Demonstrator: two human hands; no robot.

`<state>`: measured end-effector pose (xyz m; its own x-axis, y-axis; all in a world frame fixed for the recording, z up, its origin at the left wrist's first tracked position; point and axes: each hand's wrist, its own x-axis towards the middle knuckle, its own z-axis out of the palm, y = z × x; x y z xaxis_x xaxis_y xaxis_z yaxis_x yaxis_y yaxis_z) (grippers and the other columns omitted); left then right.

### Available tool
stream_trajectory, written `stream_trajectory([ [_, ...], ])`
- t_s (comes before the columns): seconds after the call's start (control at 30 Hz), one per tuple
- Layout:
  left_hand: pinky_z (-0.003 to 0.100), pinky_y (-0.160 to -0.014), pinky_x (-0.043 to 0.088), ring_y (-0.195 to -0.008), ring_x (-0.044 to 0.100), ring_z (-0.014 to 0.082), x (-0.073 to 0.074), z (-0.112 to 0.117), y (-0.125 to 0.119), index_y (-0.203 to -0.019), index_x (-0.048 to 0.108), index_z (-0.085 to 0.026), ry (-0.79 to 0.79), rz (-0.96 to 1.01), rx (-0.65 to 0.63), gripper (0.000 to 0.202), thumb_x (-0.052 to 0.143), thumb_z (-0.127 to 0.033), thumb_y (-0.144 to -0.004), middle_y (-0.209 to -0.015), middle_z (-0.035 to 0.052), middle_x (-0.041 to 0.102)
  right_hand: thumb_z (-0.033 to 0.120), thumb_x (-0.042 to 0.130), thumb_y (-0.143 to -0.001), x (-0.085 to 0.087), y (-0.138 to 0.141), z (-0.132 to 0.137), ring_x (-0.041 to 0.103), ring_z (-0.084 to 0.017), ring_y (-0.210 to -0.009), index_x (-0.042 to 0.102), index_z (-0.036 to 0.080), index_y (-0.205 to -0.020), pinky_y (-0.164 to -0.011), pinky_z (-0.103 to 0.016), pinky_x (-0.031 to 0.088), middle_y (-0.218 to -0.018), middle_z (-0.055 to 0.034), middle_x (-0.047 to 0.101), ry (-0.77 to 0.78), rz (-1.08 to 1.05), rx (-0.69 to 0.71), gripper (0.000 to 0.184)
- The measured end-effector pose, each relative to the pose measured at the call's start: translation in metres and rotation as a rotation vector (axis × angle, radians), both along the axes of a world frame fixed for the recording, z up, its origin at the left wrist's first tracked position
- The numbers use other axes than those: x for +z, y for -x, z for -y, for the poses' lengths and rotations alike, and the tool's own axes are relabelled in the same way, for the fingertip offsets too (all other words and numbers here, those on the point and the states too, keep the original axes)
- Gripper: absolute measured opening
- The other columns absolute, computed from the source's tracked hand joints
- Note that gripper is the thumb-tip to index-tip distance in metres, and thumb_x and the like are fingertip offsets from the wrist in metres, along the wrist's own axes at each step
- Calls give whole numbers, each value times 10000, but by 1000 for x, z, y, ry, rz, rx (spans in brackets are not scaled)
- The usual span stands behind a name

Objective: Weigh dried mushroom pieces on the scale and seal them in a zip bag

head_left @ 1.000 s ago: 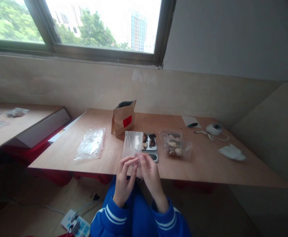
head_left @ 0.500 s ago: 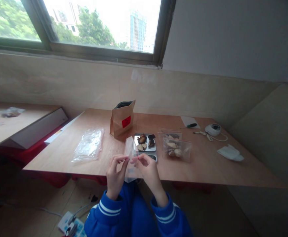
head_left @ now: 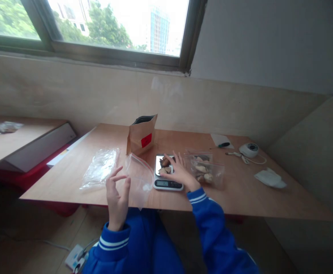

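Observation:
My left hand (head_left: pixel 118 199) hovers at the table's front edge, palm turned inward, fingers apart and empty. Just right of it lies a clear zip bag (head_left: pixel 140 176) with a red seal line, flat on the table and touched by neither hand. My right hand (head_left: pixel 181 172) reaches over the digital kitchen scale (head_left: pixel 168 185), fingers spread and curved around brown and pale dried slices (head_left: pixel 164 169) on its plate. Part of the slices is hidden under that hand. The scale's display is lit, but its figures are too small to read.
Behind the scale stands an open brown paper pouch (head_left: pixel 141 137). Clear plastic bags (head_left: pixel 100 169) lie at left, and filled zip bags (head_left: pixel 208 171) at right. Farther right are a screwdriver (head_left: pixel 223 145), a white dome camera (head_left: pixel 248 150) and a crumpled white cloth or paper (head_left: pixel 270 178).
Both hands were together at the zip bag; now it lies on the table. My left hand has moved left and opened, while my right hand has moved over the slices on the scale.

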<state>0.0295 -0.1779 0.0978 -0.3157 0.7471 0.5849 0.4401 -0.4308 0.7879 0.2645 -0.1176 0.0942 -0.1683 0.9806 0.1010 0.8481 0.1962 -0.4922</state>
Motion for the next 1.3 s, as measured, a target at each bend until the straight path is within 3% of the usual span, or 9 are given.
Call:
stream_trajectory([
  [0.07, 444, -1101, 307, -1272, 465, 230, -3, -1, -1, -929, 547, -223, 31, 35, -26, 104, 555, -312, -876, -1264, 69, 572, 670, 652, -701, -4, -1, -17, 57, -433, -1434, 342, 312, -1456, -1089, -639, 98, -1561, -152, 210, 25, 95, 67, 891],
  [0.13, 447, -1103, 308, -1275, 470, 231, -8, -2, -2, -927, 539, -224, 57, 93, -47, 112, 545, -326, -882, -1275, 74, 575, 664, 632, -727, -6, -2, -27, 205, -415, -1404, 407, 309, -1420, -1088, -623, 110, -1492, -156, 356, 6, 141, 132, 810],
  [0.23, 450, -1092, 323, -1265, 486, 239, -15, -4, -3, -934, 531, -220, 94, 164, -66, 142, 541, -353, -885, -1297, 91, 567, 620, 638, -752, -9, -2, -32, 450, -340, -1242, 524, 269, -1332, -1063, -509, 258, -1299, -138, 546, -77, 150, 193, 687],
  [0.33, 451, -1077, 342, -1249, 504, 243, -20, -5, -6, -944, 522, -219, 131, 211, -76, 168, 541, -375, -884, -1299, 100, 567, 529, 661, -780, -13, -3, -34, 544, -276, -1077, 582, 231, -1258, -971, -409, 364, -1176, -119, 595, -158, 119, 187, 569],
  [0.5, 446, -1052, 384, -1247, 519, 250, -25, -5, -15, -951, 502, -217, 176, 312, -133, 203, 552, -399, -877, -1293, 117, 569, 338, 667, -814, -20, 0, -34, 559, -250, -1006, 636, 232, -1140, -936, -395, 374, -1106, -84, 611, -234, 101, 122, 344],
  [0.87, 417, -1009, 420, -1185, 565, 251, -21, -10, -32, -922, 507, -205, 225, 414, -194, 263, 578, -447, -847, -1227, 121, 595, 163, 619, -835, -28, 0, -47, 617, -225, -908, 650, 189, -965, -818, -330, 436, -1002, -73, 678, -335, -150, 98, 136],
  [1.1, 412, -994, 411, -1149, 575, 245, -18, -13, -39, -937, 494, -204, 293, 461, -210, 283, 563, -463, -849, -1159, 111, 608, 246, 617, -830, -33, -2, -56, 628, -236, -869, 646, 198, -924, -791, -341, 459, -940, -74, 697, -367, -248, 37, 110],
  [1.23, 403, -981, 418, -1125, 585, 238, -16, -17, -42, -941, 486, -204, 318, 481, -212, 287, 561, -465, -848, -1153, 111, 610, 305, 626, -819, -22, -1, -54, 619, -214, -835, 638, 198, -864, -778, -326, 453, -899, -56, 686, -411, -394, 21, 116],
  [1.3, 393, -967, 430, -1108, 592, 234, -15, -19, -45, -926, 482, -204, 313, 483, -219, 284, 565, -464, -844, -1142, 109, 612, 366, 637, -810, -9, 5, -52, 600, -181, -753, 621, 197, -821, -723, -299, 452, -803, -26, 656, -435, -560, -53, 170],
])
